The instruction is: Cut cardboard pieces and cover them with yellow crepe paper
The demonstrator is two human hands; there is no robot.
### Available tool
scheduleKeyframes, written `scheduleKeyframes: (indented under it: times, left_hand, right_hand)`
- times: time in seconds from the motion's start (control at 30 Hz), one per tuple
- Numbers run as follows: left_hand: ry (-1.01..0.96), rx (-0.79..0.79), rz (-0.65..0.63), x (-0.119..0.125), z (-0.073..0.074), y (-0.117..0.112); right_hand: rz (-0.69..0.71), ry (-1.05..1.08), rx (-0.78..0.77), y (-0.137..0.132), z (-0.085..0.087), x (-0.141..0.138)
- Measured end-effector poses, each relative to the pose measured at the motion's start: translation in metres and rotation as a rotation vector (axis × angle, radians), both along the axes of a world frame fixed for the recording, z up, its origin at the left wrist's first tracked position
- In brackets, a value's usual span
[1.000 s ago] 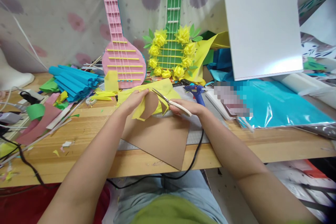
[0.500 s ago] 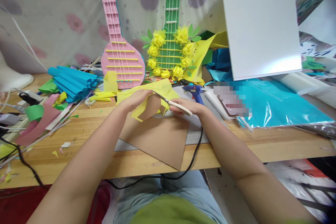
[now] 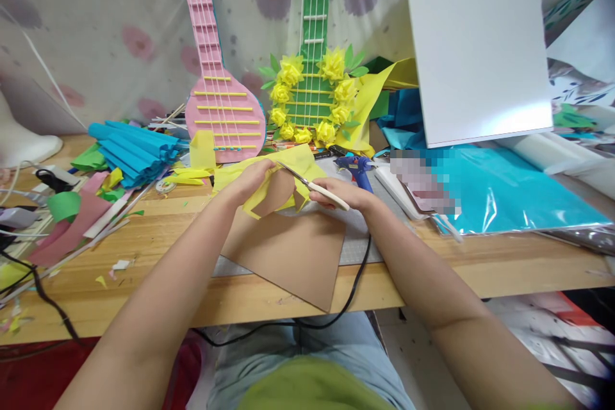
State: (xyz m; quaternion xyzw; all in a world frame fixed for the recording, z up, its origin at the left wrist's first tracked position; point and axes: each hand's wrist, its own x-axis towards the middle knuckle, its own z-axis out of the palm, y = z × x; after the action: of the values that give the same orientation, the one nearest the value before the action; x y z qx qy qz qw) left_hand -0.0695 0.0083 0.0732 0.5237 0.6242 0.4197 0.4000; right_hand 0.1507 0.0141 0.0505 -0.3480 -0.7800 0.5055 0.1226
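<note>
My right hand (image 3: 339,193) is closed round the white handles of a pair of scissors (image 3: 331,196), whose blades point up and left across yellow crepe paper (image 3: 302,163). The yellow paper wraps partly round a curved brown cardboard piece (image 3: 276,193), and its cut edge hangs over the front. My left hand (image 3: 253,180) grips this paper-covered cardboard from the left; some of its fingers are hidden behind the paper. Under both hands lies a flat brown cardboard sheet (image 3: 288,259), one corner toward the table's front edge.
Behind stand a pink paper guitar (image 3: 223,109) and a green one (image 3: 312,86) ringed with yellow flowers. A blue glue gun (image 3: 356,170) lies beyond my right hand, its black cord looping over the edge. Blue crepe paper (image 3: 134,147) lies left, a blue packet (image 3: 519,192) right.
Both hands have shifted very slightly, and the scissor blades lie a little lower and nearer across the yellow paper. The grips are unchanged.
</note>
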Motion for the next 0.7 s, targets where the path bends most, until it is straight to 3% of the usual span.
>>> scheduleKeyframes:
  times: [0.1,0.3,0.57,0.7]
  left_hand:
    - [0.026,-0.08,-0.058,-0.0005,-0.0007,-0.0015]
    - [-0.146,-0.065,-0.359,-0.0013,0.0007,-0.0081]
    - [-0.082,-0.104,-0.377,-0.0062,0.0011,-0.0072]
    - [-0.027,-0.22,-0.384,-0.0024,0.0032,-0.0081]
  right_hand:
    - [0.0,0.01,-0.007,0.0002,-0.0007,0.0002]
    - [-0.009,0.018,-0.015,0.0027,-0.0033,0.0004]
    - [-0.011,0.045,-0.001,0.0013,-0.0017,0.0022]
    - [-0.136,0.152,0.001,0.0,-0.0029,-0.0052]
